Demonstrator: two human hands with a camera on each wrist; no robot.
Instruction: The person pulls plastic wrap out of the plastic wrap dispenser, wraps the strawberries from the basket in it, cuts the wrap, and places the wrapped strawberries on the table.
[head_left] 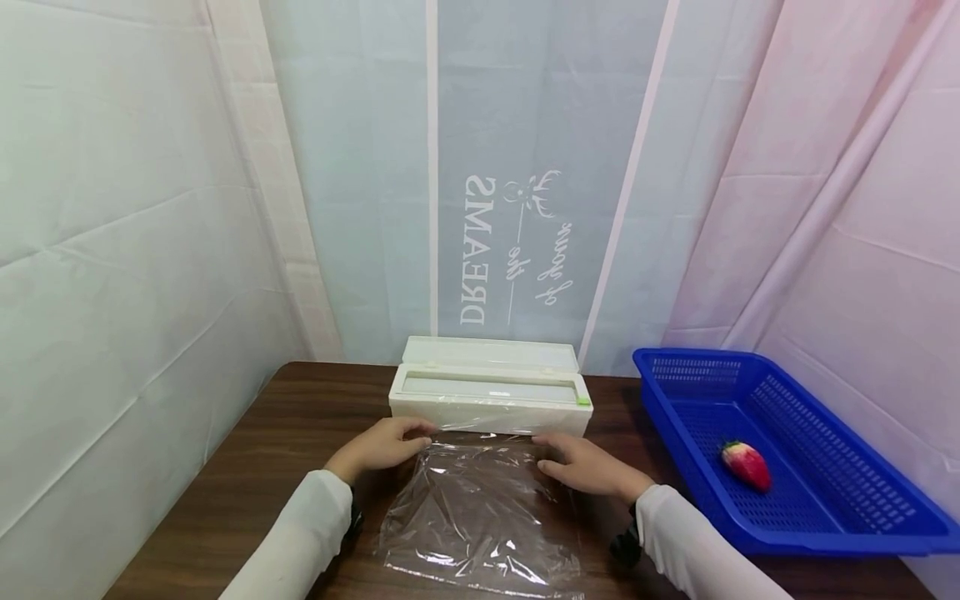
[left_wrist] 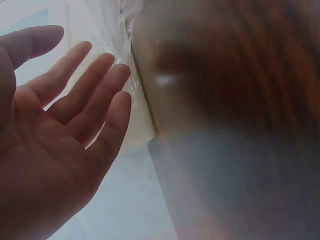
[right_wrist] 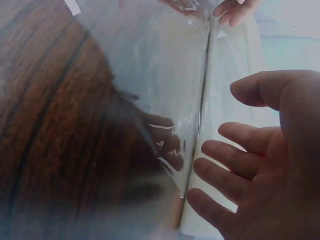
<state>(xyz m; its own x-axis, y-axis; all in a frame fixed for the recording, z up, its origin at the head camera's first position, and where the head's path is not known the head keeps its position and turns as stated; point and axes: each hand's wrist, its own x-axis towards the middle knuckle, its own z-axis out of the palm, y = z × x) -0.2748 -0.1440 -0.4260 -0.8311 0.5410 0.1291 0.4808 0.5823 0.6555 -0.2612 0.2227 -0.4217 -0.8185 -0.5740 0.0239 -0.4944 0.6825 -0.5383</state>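
Note:
A long white plastic-wrap dispenser (head_left: pixel 487 419) stands on the table with its lid (head_left: pixel 491 353) raised. From its front a clear sheet of plastic wrap (head_left: pixel 480 517) runs down over the table, wrinkled and shiny. My left hand (head_left: pixel 384 444) is at the sheet's upper left edge, close to the dispenser. In the left wrist view its fingers are spread and slightly bent, with nothing gripped. At the upper right edge is my right hand (head_left: pixel 587 463). The right wrist view shows its thumb apart from loosely bent fingers beside the wrap; whether the fingertips touch it I cannot tell.
On the right sits a blue plastic basket (head_left: pixel 675 467) with slotted walls. A red strawberry (head_left: pixel 746 467) with a pale top lies in it. Behind the dark wooden table (head_left: pixel 300 417) hangs a printed curtain (head_left: pixel 375 208), and pale fabric (head_left: pixel 135 250) walls both sides.

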